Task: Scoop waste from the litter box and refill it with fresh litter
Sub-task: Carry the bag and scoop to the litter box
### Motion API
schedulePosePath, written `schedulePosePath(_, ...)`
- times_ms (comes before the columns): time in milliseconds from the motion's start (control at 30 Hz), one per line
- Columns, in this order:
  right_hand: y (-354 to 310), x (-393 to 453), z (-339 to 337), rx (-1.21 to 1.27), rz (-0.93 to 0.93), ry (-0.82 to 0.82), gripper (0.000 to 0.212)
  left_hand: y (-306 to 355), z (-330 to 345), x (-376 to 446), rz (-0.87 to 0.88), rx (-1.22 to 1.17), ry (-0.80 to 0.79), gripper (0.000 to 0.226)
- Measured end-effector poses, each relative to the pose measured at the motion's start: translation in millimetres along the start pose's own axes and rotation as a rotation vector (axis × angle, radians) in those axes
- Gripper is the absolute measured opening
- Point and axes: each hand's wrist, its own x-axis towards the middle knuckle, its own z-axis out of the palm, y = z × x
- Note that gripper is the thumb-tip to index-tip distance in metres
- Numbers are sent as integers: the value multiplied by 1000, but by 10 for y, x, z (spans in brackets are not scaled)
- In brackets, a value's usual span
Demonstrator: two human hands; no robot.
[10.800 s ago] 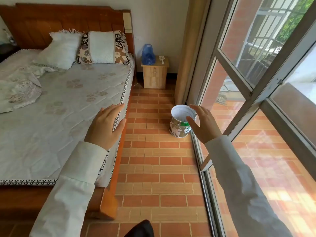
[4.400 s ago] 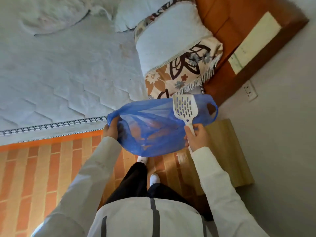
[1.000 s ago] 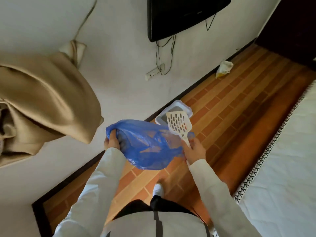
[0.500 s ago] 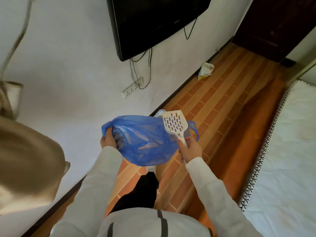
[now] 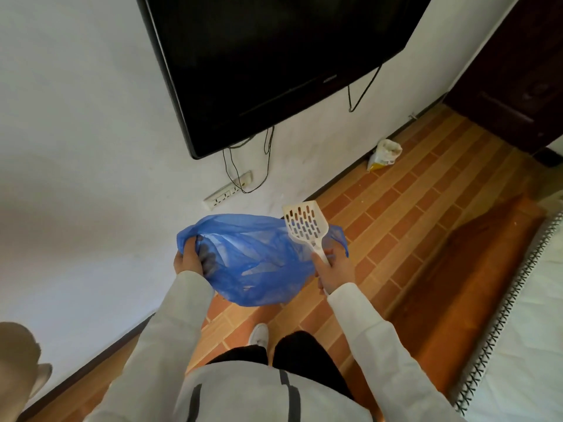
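Observation:
A blue plastic bag (image 5: pixel 256 263) hangs open in front of me, stretched between both hands. My left hand (image 5: pixel 190 260) grips its left rim, fingers curled inside the bag. My right hand (image 5: pixel 333 269) holds the handle of a white slotted litter scoop (image 5: pixel 304 226), whose blade points up, and also pinches the bag's right rim. A small yellow and white bag (image 5: pixel 384 154) leans against the wall on the floor ahead. The litter box is hidden from view.
A black television (image 5: pixel 274 62) hangs on the white wall with cables running down to a power strip (image 5: pixel 228 194). The bed edge (image 5: pixel 518 330) lies to my right over the brick-pattern floor (image 5: pixel 411 214). A dark door (image 5: pixel 518 71) stands far right.
The view has swung further along the wall: the television fills more of the frame and the litter box has dropped out of sight behind the bag. Both hands keep their hold.

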Motion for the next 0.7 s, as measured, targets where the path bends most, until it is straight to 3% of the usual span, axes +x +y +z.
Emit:
schedulePosePath(200, -217, 776, -162, -41, -51, -132, 29, 13, 359, 60, 11, -134, 122, 28)
schedulePosePath(367, -371, 1359, -381, -184, -216, -293, 39, -158, 658, -54, 3, -333, 250, 24)
schedulePosePath(500, -525, 1777, -640, -320, -267, -412, 33, -353, 930, -318, -7, -438, 422, 32)
schedulePosePath(700, -655, 2095, -838, -368, -282, -608, 30, -587, 1223, -779, 13, -648, 584, 26)
